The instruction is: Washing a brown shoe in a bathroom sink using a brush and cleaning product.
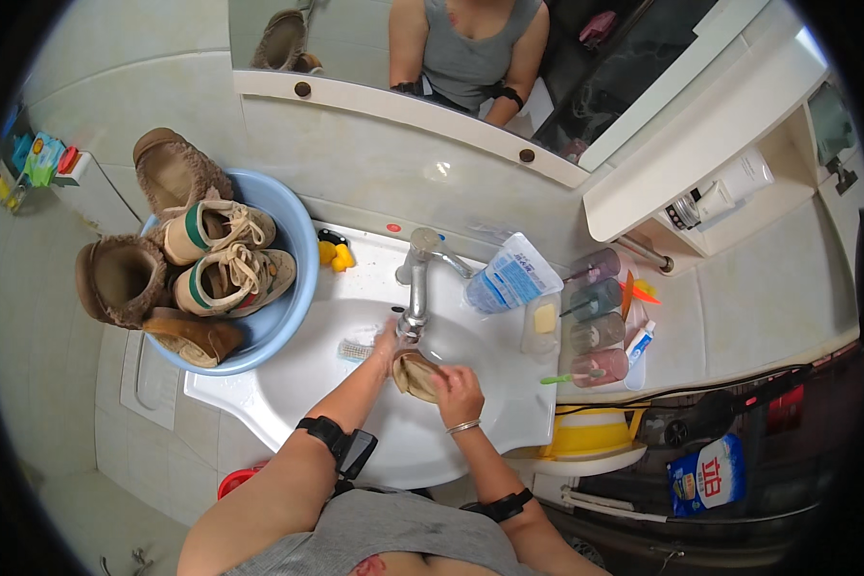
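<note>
Under the tap (pixel 418 278), over the white sink (pixel 307 384), I hold a beige and brown shoe (pixel 414 377); its far side is partly hidden. My left hand (pixel 386 348) is closed at the shoe's left edge, close below the spout, with its fingers mostly hidden. On the other side, my right hand (pixel 461 392) grips the shoe's right edge with bent fingers. A small scrubbing brush (pixel 355 350) lies in the sink, bristles showing, just left of my left hand.
A blue basin (pixel 302 317) piled with sneakers (pixel 235 278) and fleecy brown shoes (pixel 120 274) stands at the left. Right of the tap are a blue-white pouch (pixel 513 276), a soap bar (pixel 545 318) and several cups (pixel 597 333). A mirror (pixel 355 48) hangs above.
</note>
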A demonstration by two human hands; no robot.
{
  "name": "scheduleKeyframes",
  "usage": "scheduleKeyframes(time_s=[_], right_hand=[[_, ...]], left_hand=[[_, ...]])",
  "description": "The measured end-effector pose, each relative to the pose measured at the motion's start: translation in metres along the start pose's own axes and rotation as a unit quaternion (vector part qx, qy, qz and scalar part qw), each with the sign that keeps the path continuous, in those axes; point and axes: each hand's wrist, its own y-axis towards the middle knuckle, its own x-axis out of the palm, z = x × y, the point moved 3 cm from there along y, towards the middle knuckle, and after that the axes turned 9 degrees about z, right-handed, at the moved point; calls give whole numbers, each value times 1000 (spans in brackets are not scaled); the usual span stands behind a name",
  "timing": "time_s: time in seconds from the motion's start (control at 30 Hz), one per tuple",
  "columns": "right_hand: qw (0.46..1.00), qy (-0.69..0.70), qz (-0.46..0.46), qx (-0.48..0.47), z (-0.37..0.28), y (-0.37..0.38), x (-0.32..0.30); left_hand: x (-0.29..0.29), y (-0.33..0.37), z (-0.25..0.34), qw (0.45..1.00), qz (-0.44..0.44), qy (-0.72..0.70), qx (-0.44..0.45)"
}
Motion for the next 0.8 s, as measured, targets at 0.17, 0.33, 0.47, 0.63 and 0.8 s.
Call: scheduleKeyframes(time_s=[0.17,0.33,0.47,0.63,0.8], right_hand=[[995,-51,-60,-56,11,-18,-32],[946,73,-199,247,55,-48,11],[892,3,-358,277,53,-41,35],[886,67,-346,302,32,-50,49],[919,41,-282,274,19,-46,27]], left_hand=[[64,-89,-6,979,-186,80,-33],[50,-101,5,958,50,201,199],[57,-109,3,861,89,388,317],[31,-68,1,970,69,91,215],[53,-96,1,998,-27,-27,42]])
